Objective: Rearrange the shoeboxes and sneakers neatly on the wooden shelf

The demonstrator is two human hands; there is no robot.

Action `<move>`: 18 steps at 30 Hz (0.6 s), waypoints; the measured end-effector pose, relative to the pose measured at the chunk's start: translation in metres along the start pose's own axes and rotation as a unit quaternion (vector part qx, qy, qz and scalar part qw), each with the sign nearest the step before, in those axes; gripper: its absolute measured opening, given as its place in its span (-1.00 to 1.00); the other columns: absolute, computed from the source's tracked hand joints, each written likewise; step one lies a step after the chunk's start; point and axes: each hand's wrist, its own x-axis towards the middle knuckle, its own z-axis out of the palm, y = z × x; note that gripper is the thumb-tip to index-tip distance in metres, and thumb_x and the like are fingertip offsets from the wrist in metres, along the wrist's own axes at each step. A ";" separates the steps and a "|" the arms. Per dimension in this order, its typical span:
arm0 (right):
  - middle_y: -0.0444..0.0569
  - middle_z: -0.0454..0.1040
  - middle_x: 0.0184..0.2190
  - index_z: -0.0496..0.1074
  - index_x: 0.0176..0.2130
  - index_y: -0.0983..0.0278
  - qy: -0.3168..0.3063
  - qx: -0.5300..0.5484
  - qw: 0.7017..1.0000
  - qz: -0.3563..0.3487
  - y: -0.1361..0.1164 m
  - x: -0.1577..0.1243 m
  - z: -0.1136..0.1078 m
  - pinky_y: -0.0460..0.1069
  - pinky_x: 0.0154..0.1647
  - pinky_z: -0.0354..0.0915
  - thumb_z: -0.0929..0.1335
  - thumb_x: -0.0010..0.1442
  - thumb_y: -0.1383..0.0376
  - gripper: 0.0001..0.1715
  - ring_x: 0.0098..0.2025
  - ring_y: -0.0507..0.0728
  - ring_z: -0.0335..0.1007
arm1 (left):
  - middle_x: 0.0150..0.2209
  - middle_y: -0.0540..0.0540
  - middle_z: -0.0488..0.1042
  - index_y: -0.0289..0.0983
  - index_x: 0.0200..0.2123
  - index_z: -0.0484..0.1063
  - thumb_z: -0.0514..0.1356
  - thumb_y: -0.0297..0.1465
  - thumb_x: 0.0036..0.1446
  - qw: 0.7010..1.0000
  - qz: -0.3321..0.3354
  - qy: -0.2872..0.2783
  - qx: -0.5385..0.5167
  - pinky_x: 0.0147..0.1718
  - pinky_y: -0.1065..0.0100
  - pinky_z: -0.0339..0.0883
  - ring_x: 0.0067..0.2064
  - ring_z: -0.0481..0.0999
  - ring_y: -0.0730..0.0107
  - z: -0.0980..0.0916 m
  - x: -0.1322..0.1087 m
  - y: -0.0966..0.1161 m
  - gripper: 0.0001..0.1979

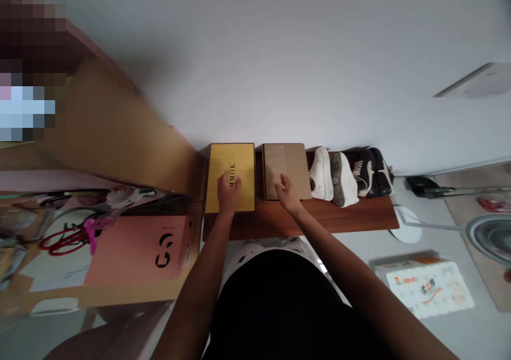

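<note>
My left hand (229, 194) is over the front half of a yellow box (242, 160) with dark lettering, its thumb and fingers apart and nothing between them. To its right, my right hand (288, 194) is over the near part of a plain brown cardboard box (290, 164), fingers slightly curled but apart, holding nothing. Whether either hand touches the box under it I cannot tell. Both boxes sit side by side on a reddish-brown wooden shelf (327, 215) against the wall, a narrow gap between them.
White sneakers (321, 173) and black-and-white sneakers (364, 174) stand right of the brown box. At left, a desk holds a pink box (138, 245) and red-handled scissors (66, 241). A white tissue pack (429, 288) and a fan (493, 237) are on the right.
</note>
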 end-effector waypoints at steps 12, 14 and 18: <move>0.26 0.32 0.24 0.21 0.25 0.34 0.046 -0.041 0.997 0.056 0.043 0.050 -0.089 0.31 0.36 0.05 0.31 0.20 0.14 -0.30 0.35 0.34 0.14 | 0.35 -0.44 0.19 -0.46 0.31 0.20 0.22 -0.19 0.22 0.983 -0.145 -0.105 -0.050 0.34 0.17 -0.01 0.39 0.16 0.03 0.129 -0.017 0.017 -0.29; 0.24 0.33 0.24 0.21 0.25 0.34 0.034 -0.047 0.995 0.084 0.050 0.054 -0.085 0.27 0.37 0.06 0.30 0.21 0.15 -0.32 0.34 0.32 0.17 | 0.30 -0.39 0.30 -0.40 0.26 0.30 0.16 -0.12 0.26 0.974 -0.181 -0.111 -0.073 0.32 0.15 0.06 0.36 0.23 0.03 0.132 -0.019 0.010 -0.37; 0.19 0.42 0.16 0.21 0.24 0.29 -0.007 -0.045 0.993 0.112 0.059 0.061 -0.078 0.23 0.32 0.16 0.28 0.25 0.10 -0.36 0.26 0.30 0.29 | 0.19 -0.33 0.45 -0.35 0.12 0.48 0.09 -0.01 0.28 0.955 -0.233 -0.135 -0.123 0.27 0.19 0.16 0.30 0.33 0.05 0.132 -0.023 0.004 -0.41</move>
